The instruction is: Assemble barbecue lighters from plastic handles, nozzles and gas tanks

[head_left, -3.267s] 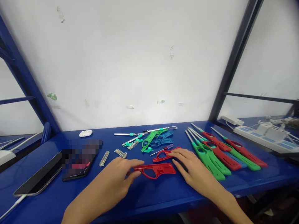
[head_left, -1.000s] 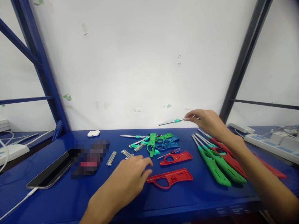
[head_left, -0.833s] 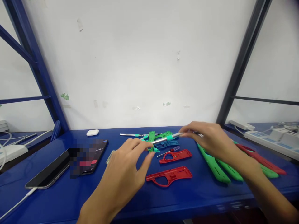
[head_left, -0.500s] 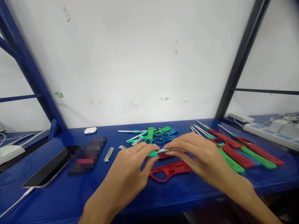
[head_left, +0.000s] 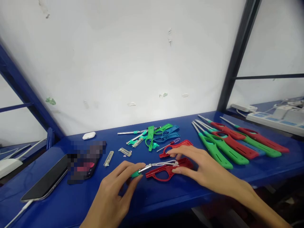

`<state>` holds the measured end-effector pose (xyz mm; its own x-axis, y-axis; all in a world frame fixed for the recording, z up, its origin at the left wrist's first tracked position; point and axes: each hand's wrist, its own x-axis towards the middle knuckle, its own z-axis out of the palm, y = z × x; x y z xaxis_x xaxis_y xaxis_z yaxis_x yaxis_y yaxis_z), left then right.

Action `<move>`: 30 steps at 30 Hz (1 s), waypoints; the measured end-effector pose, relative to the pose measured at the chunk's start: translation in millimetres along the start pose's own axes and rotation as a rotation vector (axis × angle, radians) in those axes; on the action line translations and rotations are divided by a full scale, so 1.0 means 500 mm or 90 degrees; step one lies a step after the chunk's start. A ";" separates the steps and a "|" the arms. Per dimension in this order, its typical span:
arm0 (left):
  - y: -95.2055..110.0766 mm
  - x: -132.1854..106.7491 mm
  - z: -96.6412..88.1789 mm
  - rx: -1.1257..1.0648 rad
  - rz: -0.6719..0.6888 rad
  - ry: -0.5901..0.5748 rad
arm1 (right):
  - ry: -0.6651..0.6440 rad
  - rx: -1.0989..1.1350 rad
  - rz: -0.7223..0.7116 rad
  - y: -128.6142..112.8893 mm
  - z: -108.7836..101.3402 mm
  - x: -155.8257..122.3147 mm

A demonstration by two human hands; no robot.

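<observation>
My left hand (head_left: pixel 114 190) pinches the green collar end of a thin metal tube with a wire (head_left: pixel 152 165), which lies along a red plastic handle shell (head_left: pixel 167 169) on the blue bench (head_left: pixel 71 202). My right hand (head_left: pixel 197 166) rests on the right end of that shell, fingertips touching the wire's far end. A second red shell (head_left: pixel 175 148) lies just behind, beside a small screwdriver (head_left: pixel 169 144).
A heap of green and blue shells and tubes (head_left: pixel 156 134) lies at the back. Several assembled red and green long-nosed lighters (head_left: pixel 228 142) lie at the right. Left are two small clear parts (head_left: pixel 108 158), a phone (head_left: pixel 83 161), a tablet (head_left: pixel 44 180) and a white earbud case (head_left: pixel 89 135).
My right hand fetched the metal tube from the back right and brought it down. Both hands have lowered it onto the near red shell.
</observation>
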<state>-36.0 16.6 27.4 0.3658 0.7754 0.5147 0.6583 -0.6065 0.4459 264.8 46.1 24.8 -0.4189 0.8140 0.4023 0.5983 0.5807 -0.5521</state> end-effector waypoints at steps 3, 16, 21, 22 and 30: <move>-0.008 -0.009 0.010 -0.005 -0.008 0.014 | -0.027 0.023 -0.012 0.003 0.015 0.011; -0.024 -0.014 0.025 0.024 -0.014 -0.026 | -0.025 -0.055 -0.135 0.009 0.031 0.007; -0.028 -0.011 0.032 0.046 -0.032 -0.031 | -0.038 -0.046 -0.132 0.008 0.031 0.009; -0.029 -0.011 0.033 0.044 -0.036 -0.032 | -0.040 -0.045 -0.131 0.007 0.030 0.009; -0.035 -0.012 0.038 0.041 -0.048 -0.026 | -0.050 -0.037 -0.115 0.006 0.031 0.005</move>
<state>-37.1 25.9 2.6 0.3388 0.8256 0.4512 0.7256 -0.5346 0.4332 255.1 50.1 12.7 -0.5735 0.6958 0.4324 0.5459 0.7182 -0.4316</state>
